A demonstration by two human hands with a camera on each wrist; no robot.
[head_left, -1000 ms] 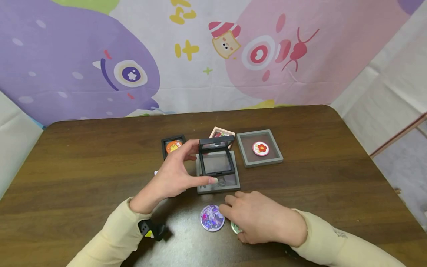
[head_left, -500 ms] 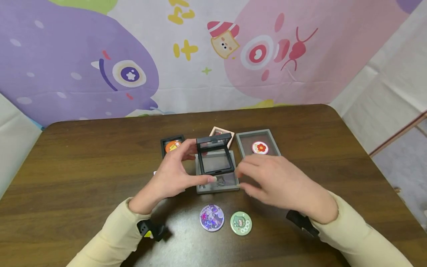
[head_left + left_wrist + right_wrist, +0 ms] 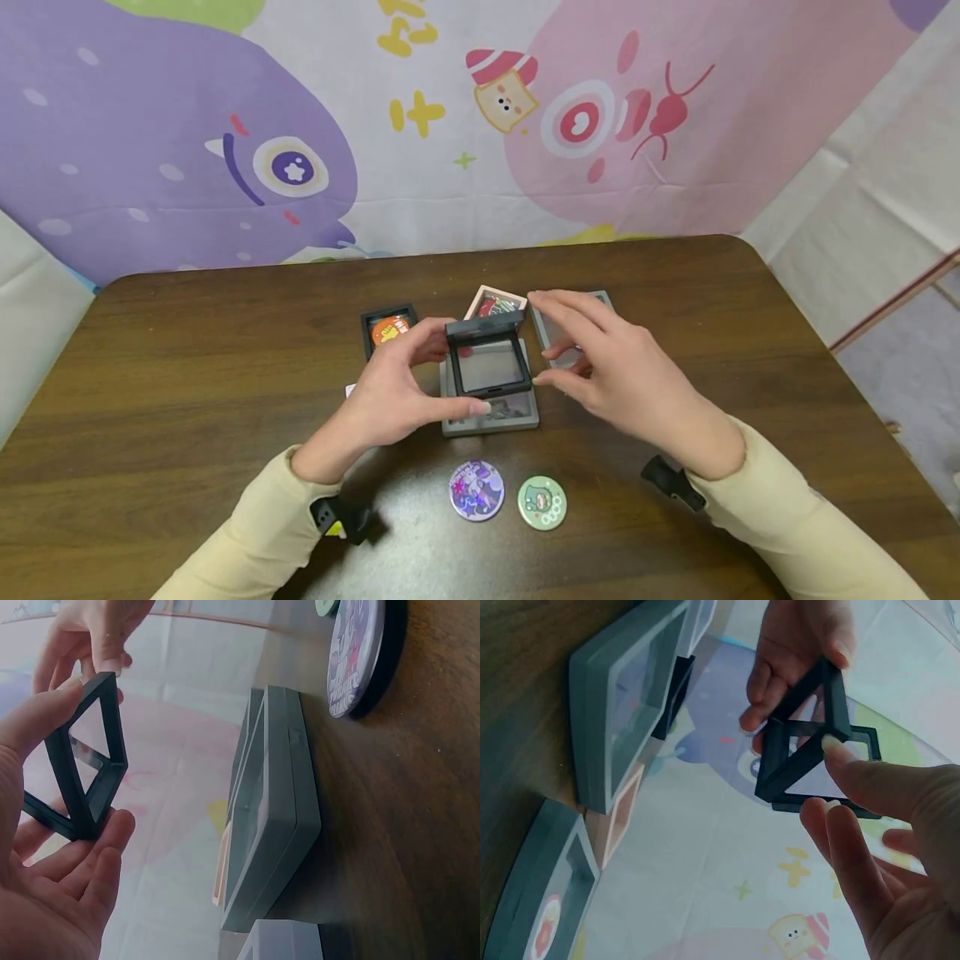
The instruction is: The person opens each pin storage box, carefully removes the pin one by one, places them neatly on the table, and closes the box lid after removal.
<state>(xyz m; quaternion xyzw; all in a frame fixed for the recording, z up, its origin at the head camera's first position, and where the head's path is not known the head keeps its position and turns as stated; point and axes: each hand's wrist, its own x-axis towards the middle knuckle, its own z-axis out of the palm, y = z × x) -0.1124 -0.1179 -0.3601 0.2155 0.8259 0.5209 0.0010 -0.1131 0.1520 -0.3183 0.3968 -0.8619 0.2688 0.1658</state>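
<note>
My left hand [image 3: 397, 383] holds a small black display frame [image 3: 491, 392] in the air, thumb at the near side and fingers behind. The frame's two halves stand apart, with clear film [image 3: 491, 367] in the lower one. At the right side, my right hand [image 3: 622, 375] touches it: in the right wrist view the thumb [image 3: 851, 761] lies on a corner and fingertips [image 3: 817, 810] bend by the opposite edge. Below it, a grey display frame [image 3: 491, 427] lies on the table. A purple round badge [image 3: 477, 491] and a green badge [image 3: 542, 502] lie nearer me.
Behind are a black frame with an orange badge [image 3: 390, 328], a pink frame [image 3: 480, 292] and another grey frame [image 3: 603, 296], partly covered by my right hand. A white thing [image 3: 349, 389] pokes out beside my left wrist. A printed cloth [image 3: 450, 208] hangs behind the table.
My right hand has left the green badge, which now shows fully, and moved up and forward to the black display frame's right side. My left hand keeps its hold almost unmoved.
</note>
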